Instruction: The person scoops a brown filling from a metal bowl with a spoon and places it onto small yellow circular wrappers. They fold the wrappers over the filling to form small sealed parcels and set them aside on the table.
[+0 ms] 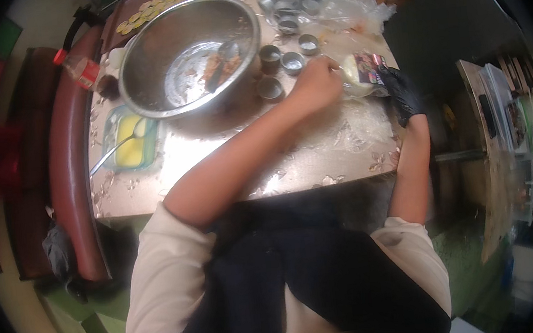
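Packet (369, 69) lies at the table's (302, 172) right in our head view, its edge gripped by our gloved right hand (404, 94), apparently for steadiness; our left hand (319, 86) curls beside it, pinching or not, we cannot tell; metal cups (292, 63) sit beside the bowl (147, 75), presumably for easy reach

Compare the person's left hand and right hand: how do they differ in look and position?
The left hand is bare; the right hand wears a black glove. The left hand is at the left side of the package, the right hand at its right. The left forearm slants across the table; the right forearm rises more steeply. Both hands are at the same package; both forearms are bare.
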A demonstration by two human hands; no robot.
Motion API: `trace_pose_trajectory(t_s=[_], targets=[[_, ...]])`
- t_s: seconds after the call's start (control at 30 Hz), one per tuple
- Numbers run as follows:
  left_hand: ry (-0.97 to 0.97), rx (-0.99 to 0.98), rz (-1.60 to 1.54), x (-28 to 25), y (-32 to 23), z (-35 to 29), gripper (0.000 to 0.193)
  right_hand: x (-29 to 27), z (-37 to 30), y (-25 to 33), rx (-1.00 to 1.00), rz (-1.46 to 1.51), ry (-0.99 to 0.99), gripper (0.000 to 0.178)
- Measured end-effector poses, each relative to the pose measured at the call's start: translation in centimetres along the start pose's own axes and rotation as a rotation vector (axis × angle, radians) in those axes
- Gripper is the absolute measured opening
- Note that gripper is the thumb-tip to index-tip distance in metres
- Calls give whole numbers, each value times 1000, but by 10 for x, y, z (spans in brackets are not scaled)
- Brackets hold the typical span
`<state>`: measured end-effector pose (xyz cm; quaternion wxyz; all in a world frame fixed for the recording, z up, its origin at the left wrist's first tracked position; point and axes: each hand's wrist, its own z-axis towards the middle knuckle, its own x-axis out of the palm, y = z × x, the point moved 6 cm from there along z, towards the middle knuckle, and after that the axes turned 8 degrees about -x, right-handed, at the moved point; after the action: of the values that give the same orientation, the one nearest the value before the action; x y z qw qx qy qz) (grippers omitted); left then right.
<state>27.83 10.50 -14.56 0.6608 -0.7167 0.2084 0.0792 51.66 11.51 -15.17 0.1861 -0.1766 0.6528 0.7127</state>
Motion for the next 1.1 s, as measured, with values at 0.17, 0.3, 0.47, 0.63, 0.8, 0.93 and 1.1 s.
trace_pose_trajectory(t_s=[0.17,0.3,0.47,0.63,0.8,0.93,1.1], targets=[[154,-262,-425,5,8,1,38,-6,-4,-12,-54,282,-111,23],[177,-175,-483,-4,-1,-3,49,-14,-7,-6,-230,446,-211,22],[121,-64,-266,-14,-20,-17,77,-22,-16,6,-453,461,-237,19],[301,-50,-180,-17,-30,-23,88,-12,-13,18,-441,806,-133,23],[477,-44,-531,-1,-27,-31,76,-7,-15,45,-452,811,-139,21],[441,-69,-982,12,-24,-45,75,-14,-21,81,-571,666,-180,17],[529,-46,-1260,23,-29,-63,75,-11,-36,119,-502,606,-151,16]])
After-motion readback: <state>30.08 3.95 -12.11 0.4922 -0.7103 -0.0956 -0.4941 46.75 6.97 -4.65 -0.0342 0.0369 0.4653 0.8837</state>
